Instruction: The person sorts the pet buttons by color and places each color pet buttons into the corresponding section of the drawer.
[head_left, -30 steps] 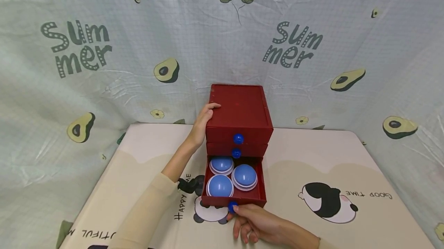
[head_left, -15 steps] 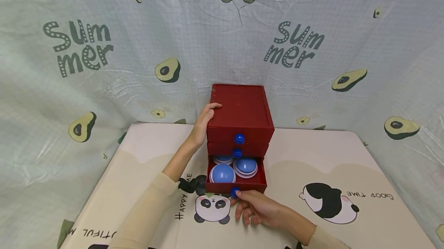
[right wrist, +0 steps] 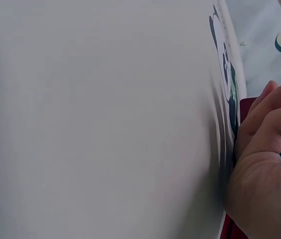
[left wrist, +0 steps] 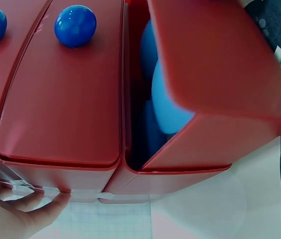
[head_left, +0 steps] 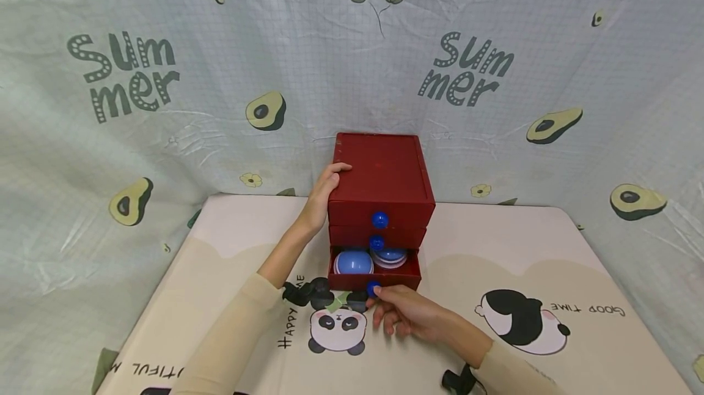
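A small red cabinet (head_left: 379, 169) stands against the back cloth. Its bottom drawer (head_left: 346, 282) sticks out part way, and round blue-domed things with white rims (head_left: 354, 263) lie inside. My left hand (head_left: 321, 198) rests along the cabinet's left side, a finger reaching over the top edge; in the left wrist view its straight fingertips (left wrist: 55, 201) touch the side wall. With my right hand (head_left: 412, 311) I pinch the blue knob (head_left: 373, 288) of the bottom drawer. The other fingers curl loosely below it. In the right wrist view, the right hand (right wrist: 269, 184) mostly hides that knob.
Two upper drawers with blue knobs (head_left: 380, 219) sit flush in the cabinet. A pale tabletop cover (head_left: 462, 230) with printed pandas (head_left: 337, 328) spreads around it. The patterned curtain (head_left: 220, 46) hangs close behind. A black strap piece (head_left: 461, 380) shows by the right sleeve.
The bottom drawer has slid inward, away from me, with my right hand following at its knob. Less of the blue-domed things shows now. My left hand has stayed on the cabinet's side.
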Available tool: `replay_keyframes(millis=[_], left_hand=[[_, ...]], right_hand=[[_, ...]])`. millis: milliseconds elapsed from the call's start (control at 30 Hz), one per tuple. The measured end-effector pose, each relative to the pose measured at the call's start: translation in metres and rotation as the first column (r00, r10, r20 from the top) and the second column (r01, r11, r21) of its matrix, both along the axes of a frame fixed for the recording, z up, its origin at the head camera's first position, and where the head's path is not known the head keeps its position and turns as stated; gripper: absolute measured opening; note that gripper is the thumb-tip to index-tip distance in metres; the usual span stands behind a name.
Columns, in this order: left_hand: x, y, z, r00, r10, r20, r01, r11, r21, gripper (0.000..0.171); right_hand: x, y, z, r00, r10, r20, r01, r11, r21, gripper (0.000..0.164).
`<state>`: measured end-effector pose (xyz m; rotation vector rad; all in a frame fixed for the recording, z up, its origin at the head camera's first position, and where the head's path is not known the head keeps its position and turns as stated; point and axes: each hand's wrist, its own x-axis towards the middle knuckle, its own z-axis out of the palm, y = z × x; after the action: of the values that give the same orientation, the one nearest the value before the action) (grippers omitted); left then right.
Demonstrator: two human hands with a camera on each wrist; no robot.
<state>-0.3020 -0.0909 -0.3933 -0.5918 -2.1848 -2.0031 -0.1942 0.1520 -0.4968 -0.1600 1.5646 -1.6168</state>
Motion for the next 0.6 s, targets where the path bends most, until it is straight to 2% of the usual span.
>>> replay_keyframes(millis=[367, 600], left_hand=[[0.0, 0.001, -0.003, 1.0, -0.005, 0.005, 0.005, 1.0, -0.008, 0.046], [0.0, 0.0, -0.001, 1.0, 0.007, -0.007, -0.007, 1.0, -0.016, 0.046]], right_hand=[[-0.017, -0.005, -0.003, 0.997, -0.062, -0.038, 0.063, 0.997, 0.041, 0.045], [-0.028, -0.008, -0.003, 0.997, -0.059, -0.041, 0.06, 0.998, 0.02, 0.043]])
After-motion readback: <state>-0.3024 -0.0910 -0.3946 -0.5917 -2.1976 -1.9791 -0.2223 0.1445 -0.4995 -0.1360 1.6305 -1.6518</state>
